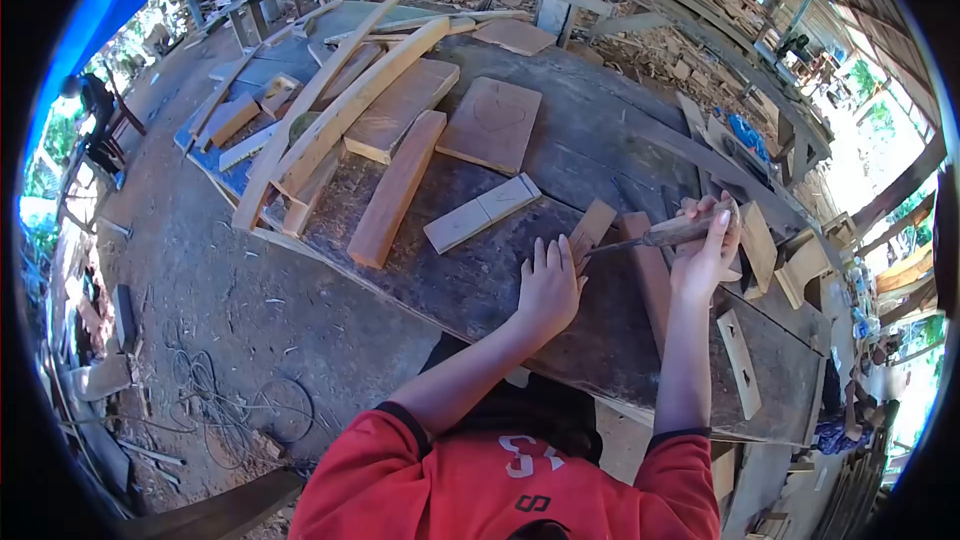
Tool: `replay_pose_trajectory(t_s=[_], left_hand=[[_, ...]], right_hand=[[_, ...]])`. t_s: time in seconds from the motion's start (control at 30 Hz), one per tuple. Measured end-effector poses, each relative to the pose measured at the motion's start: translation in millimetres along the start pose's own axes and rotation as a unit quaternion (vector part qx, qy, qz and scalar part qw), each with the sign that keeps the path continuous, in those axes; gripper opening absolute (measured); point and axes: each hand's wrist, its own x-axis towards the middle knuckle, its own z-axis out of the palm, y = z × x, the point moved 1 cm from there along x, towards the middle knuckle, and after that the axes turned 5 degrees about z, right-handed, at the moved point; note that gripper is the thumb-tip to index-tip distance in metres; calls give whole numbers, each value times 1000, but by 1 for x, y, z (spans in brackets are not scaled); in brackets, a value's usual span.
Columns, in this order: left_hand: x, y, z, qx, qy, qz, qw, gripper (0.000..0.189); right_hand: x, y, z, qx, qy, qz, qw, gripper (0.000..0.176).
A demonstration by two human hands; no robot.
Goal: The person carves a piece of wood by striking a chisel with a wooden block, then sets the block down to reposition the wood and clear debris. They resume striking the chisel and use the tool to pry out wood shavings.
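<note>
My left hand (548, 290) rests flat on the dark workbench (560, 150), fingertips against the near end of a small wood block (593, 227). My right hand (707, 245) grips the wooden handle of a chisel (660, 233) whose metal blade points left toward that block. A reddish plank (650, 275) lies between my two hands.
Several planks and boards lie across the bench: a long plank (397, 190), a pale strip (482, 212), a square board with a drawn heart shape (492, 123). Offcuts (757, 245) sit right of my right hand. A person (95, 100) stands far left. Cables (230, 405) lie on the dirt floor.
</note>
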Motion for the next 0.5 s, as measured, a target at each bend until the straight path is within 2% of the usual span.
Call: replay_pose_trajectory(t_s=[0.2, 0.5], left_hand=[[1, 0, 6, -12, 24, -5, 1000, 66], [1, 1, 5, -12, 11, -3, 1000, 65]], right_hand=[[0, -2, 3, -45, -44, -10, 998, 36], [-1, -3, 13, -67, -91, -36, 993, 46]])
